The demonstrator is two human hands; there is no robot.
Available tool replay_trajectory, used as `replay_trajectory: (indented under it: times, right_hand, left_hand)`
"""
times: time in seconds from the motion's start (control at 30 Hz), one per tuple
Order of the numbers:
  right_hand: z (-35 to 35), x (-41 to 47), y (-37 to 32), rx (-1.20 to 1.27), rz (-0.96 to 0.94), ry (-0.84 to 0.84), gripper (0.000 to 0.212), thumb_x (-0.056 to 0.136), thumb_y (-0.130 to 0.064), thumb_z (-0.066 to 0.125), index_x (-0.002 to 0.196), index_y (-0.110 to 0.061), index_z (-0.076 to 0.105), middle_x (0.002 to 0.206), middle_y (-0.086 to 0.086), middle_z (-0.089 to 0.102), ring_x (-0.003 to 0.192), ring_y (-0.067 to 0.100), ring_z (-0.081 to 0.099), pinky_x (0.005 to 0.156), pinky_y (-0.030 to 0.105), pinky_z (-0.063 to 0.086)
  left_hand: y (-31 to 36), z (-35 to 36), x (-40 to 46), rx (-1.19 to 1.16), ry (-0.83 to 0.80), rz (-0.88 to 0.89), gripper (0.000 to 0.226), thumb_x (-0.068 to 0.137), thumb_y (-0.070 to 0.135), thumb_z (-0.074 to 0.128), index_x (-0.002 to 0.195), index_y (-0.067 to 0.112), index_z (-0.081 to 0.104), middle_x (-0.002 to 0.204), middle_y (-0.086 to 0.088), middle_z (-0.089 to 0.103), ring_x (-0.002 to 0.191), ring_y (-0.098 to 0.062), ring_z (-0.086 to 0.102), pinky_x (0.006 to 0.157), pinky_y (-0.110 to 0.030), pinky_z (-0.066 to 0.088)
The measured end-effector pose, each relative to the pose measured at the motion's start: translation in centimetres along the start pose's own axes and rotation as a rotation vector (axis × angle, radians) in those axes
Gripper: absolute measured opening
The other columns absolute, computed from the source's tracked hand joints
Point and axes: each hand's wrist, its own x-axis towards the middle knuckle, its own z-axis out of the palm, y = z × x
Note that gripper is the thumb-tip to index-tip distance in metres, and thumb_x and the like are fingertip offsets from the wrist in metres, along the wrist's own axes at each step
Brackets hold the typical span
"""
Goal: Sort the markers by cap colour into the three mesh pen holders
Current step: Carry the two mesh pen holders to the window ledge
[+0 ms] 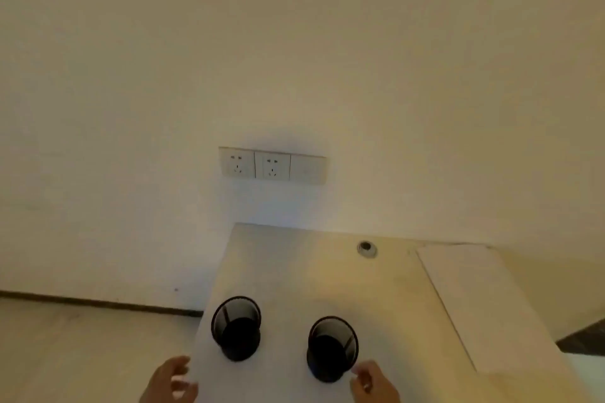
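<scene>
head | left hand (172, 381), right hand (373, 383) loosely curled, empty | holders (236, 327) (333, 347) near table edge (209, 304)

Two black mesh holders: the left holder (236, 328) and the right holder (332, 348). Both stand on a pale cream table (294, 271). The wall (294, 42) is off-white, the sockets (272, 165) white, and the skirting (98, 303) dark brown.
</scene>
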Motion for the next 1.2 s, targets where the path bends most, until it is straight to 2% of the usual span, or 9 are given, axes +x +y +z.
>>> replay_trajectory:
  times: [0.03,0.13,0.27,0.4,0.57,0.73,0.83,0.93,1.2]
  right_hand:
    - [0.8,0.8,-1.1,-0.097,0.05,-0.18,0.003,0.085,-0.007,0.052,0.084,-0.009,0.053,0.06,-0.009,0.051,0.06,0.0,0.05,0.058,0.016,0.041]
    - [1.0,1.2,-0.3,-0.255,0.089,-0.348,0.036,0.08,-0.015,0.065,0.109,-0.021,0.044,0.092,-0.003,0.053,0.071,0.012,0.054,0.067,0.022,0.04]
    - [2.4,0.8,-0.2,-0.19,-0.006,-0.4,0.067,0.074,-0.025,0.075,0.13,-0.02,0.037,0.117,-0.007,0.045,0.094,0.013,0.053,0.076,0.025,0.041]
    - [3.2,1.2,0.1,-0.036,-0.004,-0.42,0.088,0.065,-0.018,0.084,0.137,-0.018,0.034,0.134,0.001,0.044,0.121,0.02,0.046,0.099,0.039,0.041]
    - [4.8,1.6,0.4,0.042,-0.011,-0.334,0.089,0.056,-0.015,0.089,0.128,-0.027,0.038,0.132,0.001,0.05,0.121,0.021,0.049,0.101,0.045,0.042]
    - [6.0,1.8,0.6,0.043,-0.028,-0.25,0.087,0.051,-0.016,0.091,0.125,-0.022,0.045,0.119,-0.002,0.056,0.11,0.014,0.053,0.09,0.031,0.043]
    - [6.0,2.1,-0.1,0.018,-0.046,-0.249,0.091,0.044,-0.033,0.088,0.124,-0.022,0.047,0.114,-0.006,0.056,0.102,0.008,0.052,0.084,0.027,0.043]
    - [6.0,2.2,-0.3,-0.007,-0.042,-0.302,0.09,0.049,-0.033,0.084,0.127,-0.023,0.042,0.124,-0.002,0.053,0.111,0.016,0.052,0.091,0.034,0.045]
    - [6.7,1.1,-0.9,-0.073,-0.169,-0.593,0.075,0.064,-0.028,0.084,0.123,-0.02,0.039,0.109,-0.008,0.049,0.098,0.012,0.049,0.076,0.023,0.04]
  left_hand:
    - [0.5,1.1,0.4,0.017,-0.015,0.024,0.056,0.07,0.005,0.075,0.121,0.008,0.052,0.114,-0.012,0.056,0.088,-0.027,0.06,0.072,-0.021,0.047]
    - [2.5,2.9,0.2,0.112,-0.08,0.024,0.073,0.073,0.012,0.074,0.136,0.015,0.037,0.13,-0.005,0.046,0.104,-0.018,0.053,0.088,-0.031,0.047]
    - [2.1,4.6,0.5,0.073,-0.123,0.069,0.091,0.069,0.017,0.08,0.143,0.018,0.026,0.143,-0.003,0.038,0.124,-0.02,0.045,0.096,-0.036,0.041]
    - [2.6,5.8,1.6,-0.041,-0.147,0.058,0.095,0.064,0.025,0.084,0.14,0.025,0.027,0.143,0.0,0.038,0.126,-0.016,0.042,0.099,-0.035,0.039]
    - [3.3,7.0,2.8,-0.12,-0.094,0.05,0.1,0.059,0.024,0.088,0.138,0.028,0.027,0.137,0.0,0.044,0.123,-0.021,0.045,0.095,-0.033,0.04]
    - [4.4,7.6,3.6,-0.153,-0.053,0.081,0.097,0.056,0.015,0.088,0.135,0.026,0.033,0.131,0.001,0.049,0.117,-0.015,0.046,0.093,-0.031,0.04]
    - [5.1,7.7,3.6,-0.166,-0.037,0.069,0.093,0.057,0.016,0.088,0.133,0.026,0.036,0.131,0.0,0.051,0.115,-0.014,0.048,0.093,-0.029,0.041]
    - [5.1,7.6,2.7,-0.182,-0.017,0.059,0.089,0.057,0.014,0.087,0.132,0.024,0.039,0.13,0.001,0.052,0.116,-0.014,0.05,0.091,-0.026,0.041]
    - [1.6,4.6,-3.6,-0.254,0.084,-0.039,0.091,0.05,0.027,0.087,0.127,0.03,0.039,0.123,0.011,0.052,0.113,-0.012,0.051,0.093,-0.035,0.047]
